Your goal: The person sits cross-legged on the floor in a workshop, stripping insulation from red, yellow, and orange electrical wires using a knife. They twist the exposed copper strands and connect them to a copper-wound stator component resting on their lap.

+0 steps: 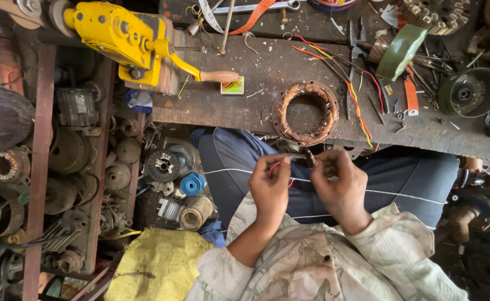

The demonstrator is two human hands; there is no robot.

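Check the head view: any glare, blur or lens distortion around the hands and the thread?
Head view: soft, even daylight, no hard shadows or glare; left hand and right hand are sharp, the white thread reads cleanly against the dark trousers; wide-angle bend shows at the edges, where the workbench edge slants; lower corners fall dim.

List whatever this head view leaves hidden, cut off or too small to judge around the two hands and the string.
- Thin red wire: most of it is hidden inside the left hand.
- Small dark piece pinched by the right hand: too small to identify.
- White string: its ends are lost against the clutter on both sides.
- Round copper-wound stator ring on the workbench: its winding detail is too fine to read.
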